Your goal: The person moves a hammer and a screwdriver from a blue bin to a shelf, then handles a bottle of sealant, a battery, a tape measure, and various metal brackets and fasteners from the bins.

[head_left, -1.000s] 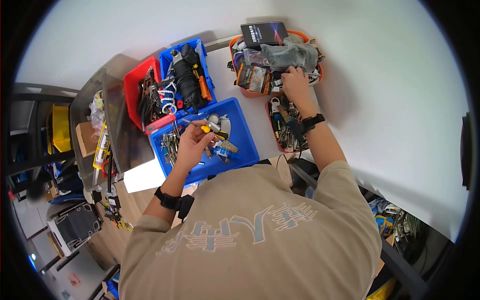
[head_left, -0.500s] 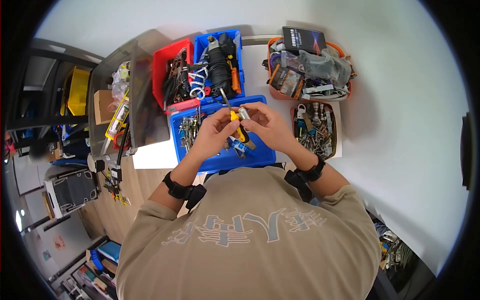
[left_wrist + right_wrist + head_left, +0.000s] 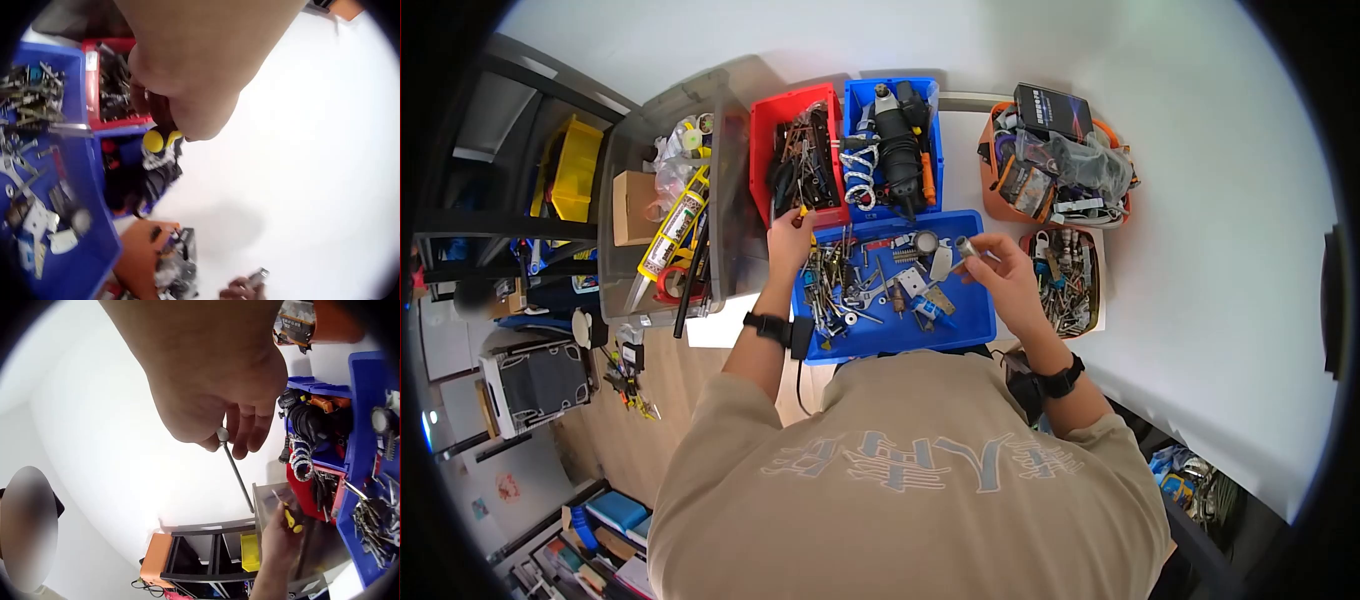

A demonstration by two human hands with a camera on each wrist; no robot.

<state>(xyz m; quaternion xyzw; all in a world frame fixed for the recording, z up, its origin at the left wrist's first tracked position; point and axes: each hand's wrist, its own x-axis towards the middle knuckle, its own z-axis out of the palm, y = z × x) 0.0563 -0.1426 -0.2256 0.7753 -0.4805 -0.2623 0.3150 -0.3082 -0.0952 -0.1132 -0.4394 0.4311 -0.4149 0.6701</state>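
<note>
My left hand [image 3: 788, 245] grips a screwdriver with a yellow and black handle [image 3: 153, 141] at the near edge of the red bin [image 3: 832, 215]. In the right wrist view the screwdriver's yellow handle [image 3: 289, 519] shows beside the left hand, its shaft pointing up. My right hand [image 3: 1007, 280] pinches a silver cylindrical metal piece [image 3: 966, 246] over the right side of the blue tray [image 3: 985, 300]. In the right wrist view, a round-ended metal rod [image 3: 237, 475] extends from its fingers. Screws, bolts, brackets and a blue-labelled tube [image 3: 930, 312] lie in the tray.
Behind the tray, a blue bin [image 3: 938, 150] holds a black corded power tool and rope. To the right stand an orange bin [image 3: 1003, 207] topped by a black box [image 3: 1052, 108] and a smaller hardware bin [image 3: 1065, 285]. A grey translucent tub [image 3: 730, 200] stands left.
My right hand left the orange bin, met the left over the tray, then drew right with the silver piece, earlier at the left hand. My left hand carried the screwdriver left to the red bin.
</note>
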